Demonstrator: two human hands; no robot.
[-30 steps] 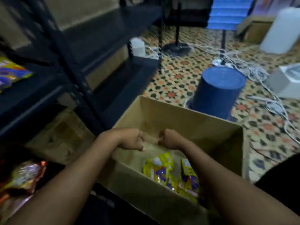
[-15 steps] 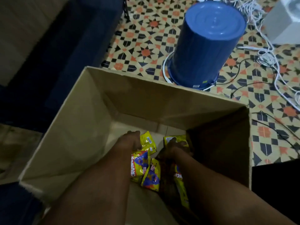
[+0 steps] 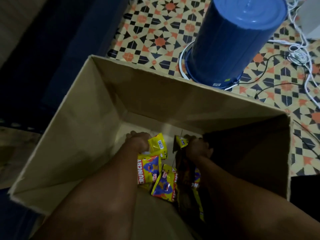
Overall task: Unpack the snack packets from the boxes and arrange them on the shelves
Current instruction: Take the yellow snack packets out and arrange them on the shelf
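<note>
Down in the cardboard box point(image 3: 90, 135), yellow snack packets point(image 3: 162, 184) are lying loose; left hand point(image 3: 138, 142) and right hand point(image 3: 198, 147) are each clutching one by its crinkly top edge. Light, slippery, crushable.

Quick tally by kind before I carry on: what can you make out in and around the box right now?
Yellow snack packets: at least 5 visible, some hidden under the arms
Cardboard box: 1
Blue bucket, upside down: 1
Hands in the box: 2, left hand, right hand
Total: at least 9

2 bare forearms, no sleeves in view, left grip point(image 3: 138, 141), right grip point(image 3: 199, 148)
</note>
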